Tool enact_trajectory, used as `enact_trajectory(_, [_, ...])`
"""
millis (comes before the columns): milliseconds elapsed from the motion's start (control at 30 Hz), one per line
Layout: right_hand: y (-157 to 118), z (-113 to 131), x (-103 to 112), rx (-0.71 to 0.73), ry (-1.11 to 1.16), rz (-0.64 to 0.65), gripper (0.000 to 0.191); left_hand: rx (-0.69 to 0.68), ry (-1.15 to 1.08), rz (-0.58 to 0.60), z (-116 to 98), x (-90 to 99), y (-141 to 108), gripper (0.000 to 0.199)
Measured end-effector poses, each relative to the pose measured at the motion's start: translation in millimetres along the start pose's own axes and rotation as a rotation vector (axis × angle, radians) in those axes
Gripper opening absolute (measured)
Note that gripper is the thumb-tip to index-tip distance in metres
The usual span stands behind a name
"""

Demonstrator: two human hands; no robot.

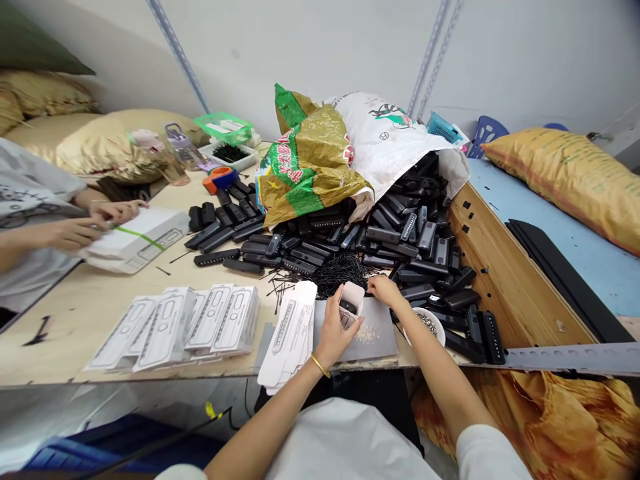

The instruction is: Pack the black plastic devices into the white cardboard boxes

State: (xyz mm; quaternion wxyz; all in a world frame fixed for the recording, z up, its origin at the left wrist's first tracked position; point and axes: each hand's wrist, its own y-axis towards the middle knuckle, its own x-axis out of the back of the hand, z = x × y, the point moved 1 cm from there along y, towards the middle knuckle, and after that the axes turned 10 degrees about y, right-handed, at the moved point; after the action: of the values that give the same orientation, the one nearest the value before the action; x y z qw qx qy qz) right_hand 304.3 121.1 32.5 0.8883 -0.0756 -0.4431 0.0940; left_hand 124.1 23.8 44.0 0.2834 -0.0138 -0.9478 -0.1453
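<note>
I have the left hand [334, 332] wrapped around a small white cardboard box [354, 293], its open end up and a black object visible inside. The box sits between my two hands, over a flat grey mat [387, 337] near the table's front edge. The right hand [385, 291] is just right of the box, fingers curled together at the edge of a tangled heap of thin black sticks [345, 270]; I cannot tell whether they pinch anything.

Under the right forearm, which hides part of it, I see a round white bowl [441, 335] of small metal pieces. Tiny pale bits [367, 335] are scattered on the mat, and flattened white printed cartons [291, 327] lie just left of the left hand. Farther left, I have overlapping white printed boxes [173, 327].

Beyond the hands, a broad pile of black oblong plastic devices [400, 251] crowds the table, backed by a gold-and-green woven sack [320, 157] and a white woven sack [383, 137]. At far left, a co-worker's hands [117, 211] rest at a bundle of white boxes [131, 250] with a bright green band.
</note>
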Motion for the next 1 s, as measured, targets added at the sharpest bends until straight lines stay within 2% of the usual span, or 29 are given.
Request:
enact_trajectory(67, [-7.6,-3.5,6.5,0.01,0.104,-0.079,0.007,0.022,-0.012,-0.01,-0.2,-1.1,1.3,0.073])
enact_trajectory(133, [-20.2,-0.6,13.2,0.015,0.214,-0.166,0.016,0.04,-0.021,-0.01,-0.8,-2.8,2.4,0.074])
enact_trajectory(200, [-37.4,11.5,18.7,0.072,0.495,-0.284,0.031,0.062,-0.025,-0.009,-1.7,-4.9,3.2,0.074])
enact_trajectory(267, [-57.1,30.4,21.2,0.185,0.914,-0.417,0.048,0.086,-0.032,-0.013,-2.7,-7.0,3.4,0.074])
enact_trajectory(333, [-75.3,50.0,18.7,0.258,1.099,-0.483,0.05,0.099,-0.048,-0.02,-3.4,-8.9,3.2,0.074])
enact_trajectory(467, [-95.9,69.0,1.0,0.326,0.816,-0.422,0.011,0.095,-0.099,-0.04,-2.4,-10.7,2.6,0.072])
enact_trajectory(533, [-96.2,65.8,-9.2,0.298,0.761,-0.442,0.013,0.095,-0.114,-0.072,-1.0,-10.1,1.6,0.069])
enact_trajectory(600, [-90.9,60.1,-17.9,0.227,0.849,-0.484,0.022,0.072,-0.116,-0.091,0.3,-9.6,-0.5,0.057])
enact_trajectory(667, [-83.4,58.8,-25.9,0.174,0.962,-0.429,0.035,0.019,-0.119,-0.066,1.3,-9.8,-3.6,0.039])
enact_trajectory(733, [-79.2,63.8,-33.5,0.161,0.985,-0.386,0.03,-0.019,-0.136,-0.021,2.4,-10.1,-6.6,0.03])
enact_trajectory(833, [-85.6,77.0,-44.0,0.236,0.804,-0.524,0.012,0.035,-0.207,0.022,4.1,-8.9,-8.7,0.042])
enact_trajectory(933, [-98.5,85.5,-51.7,0.395,0.629,-0.576,0.015,0.105,-0.308,0.073,2.4,-6.4,-8.4,0.059])
enact_trajectory(1000, [-102.7,84.8,-52.0,0.43,0.599,-0.587,0.016,0.135,-0.337,0.1,-0.8,-4.9,-7.4,0.067])
